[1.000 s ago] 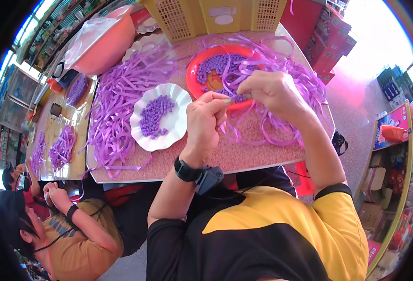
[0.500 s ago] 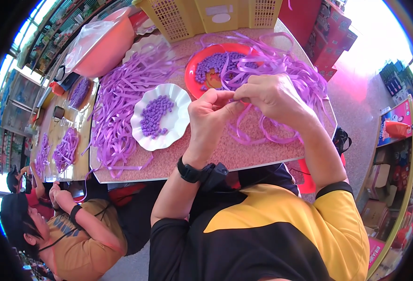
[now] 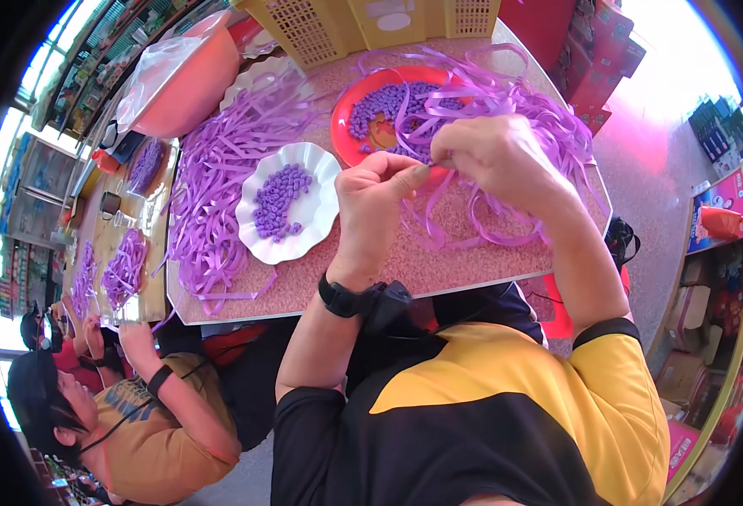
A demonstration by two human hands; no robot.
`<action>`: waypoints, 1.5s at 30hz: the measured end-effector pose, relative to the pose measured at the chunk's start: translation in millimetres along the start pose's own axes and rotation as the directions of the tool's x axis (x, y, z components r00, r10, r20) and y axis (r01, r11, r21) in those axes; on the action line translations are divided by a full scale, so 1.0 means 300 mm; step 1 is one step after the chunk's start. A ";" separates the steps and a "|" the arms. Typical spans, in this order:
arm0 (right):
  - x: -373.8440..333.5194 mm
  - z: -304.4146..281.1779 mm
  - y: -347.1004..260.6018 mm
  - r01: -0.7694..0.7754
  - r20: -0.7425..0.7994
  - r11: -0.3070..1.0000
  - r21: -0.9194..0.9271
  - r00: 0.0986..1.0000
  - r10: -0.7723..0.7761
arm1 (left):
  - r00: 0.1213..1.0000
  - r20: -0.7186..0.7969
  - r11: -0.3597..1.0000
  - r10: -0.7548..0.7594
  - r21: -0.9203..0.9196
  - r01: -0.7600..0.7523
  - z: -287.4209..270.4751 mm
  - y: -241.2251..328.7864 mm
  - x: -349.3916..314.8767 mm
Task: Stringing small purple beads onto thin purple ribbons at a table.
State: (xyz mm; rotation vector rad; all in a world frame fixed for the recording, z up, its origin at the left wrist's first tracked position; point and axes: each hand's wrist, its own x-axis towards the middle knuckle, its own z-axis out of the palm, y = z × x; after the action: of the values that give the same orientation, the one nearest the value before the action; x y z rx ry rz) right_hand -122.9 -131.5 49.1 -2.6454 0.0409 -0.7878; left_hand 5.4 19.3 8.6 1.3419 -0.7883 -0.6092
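Observation:
My left hand (image 3: 374, 207) and my right hand (image 3: 500, 160) meet over the table, fingertips nearly together. Both are closed in a pinch on a thin purple ribbon (image 3: 411, 221), whose end at the fingertips is mostly hidden. Just beyond them sits a red plate (image 3: 341, 126) of small purple beads (image 3: 378, 108), with ribbon strands lying across it. Left of my left hand is a white scalloped plate (image 3: 319, 190) holding more purple beads (image 3: 277, 201). Loose purple ribbons (image 3: 557, 148) spread around and beyond my right hand.
Another ribbon heap (image 3: 207, 190) covers the table's left side. At the back stand a yellow plastic basket (image 3: 346, 29) and a pink basin (image 3: 190, 80). A co-worker (image 3: 148, 413) sits at the left by a second table (image 3: 93, 228). Shelves (image 3: 700, 337) stand at the right.
My fingertips have shifted slightly, and the left thumb now points up toward the right hand. The co-worker's hands have risen. The whole view has tilted a little.

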 end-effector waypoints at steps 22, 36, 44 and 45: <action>-0.006 -0.019 0.014 -0.008 -0.035 0.997 0.081 0.999 0.011 | 0.991 0.098 0.953 -0.094 -0.280 0.118 -0.009 -0.026 0.022; -0.008 -0.084 0.082 -0.279 -0.256 0.950 0.143 0.916 0.307 | 0.954 0.231 0.860 -0.193 -0.429 0.278 -0.035 -0.008 0.033; -0.002 -0.071 0.137 -0.294 0.041 0.930 0.220 0.955 0.292 | 0.942 0.224 0.767 -0.250 -0.548 0.334 -0.033 0.000 0.035; -0.005 -0.097 0.118 -0.368 0.184 0.854 0.369 0.929 0.321 | 0.942 0.223 0.767 -0.252 -0.548 0.335 -0.040 -0.007 0.038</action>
State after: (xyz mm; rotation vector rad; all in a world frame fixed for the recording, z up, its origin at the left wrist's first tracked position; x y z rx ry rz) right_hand -136.9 -174.2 57.9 -2.2005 0.2874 -0.4600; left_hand 21.9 17.4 7.7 0.8561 -0.4350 -1.1069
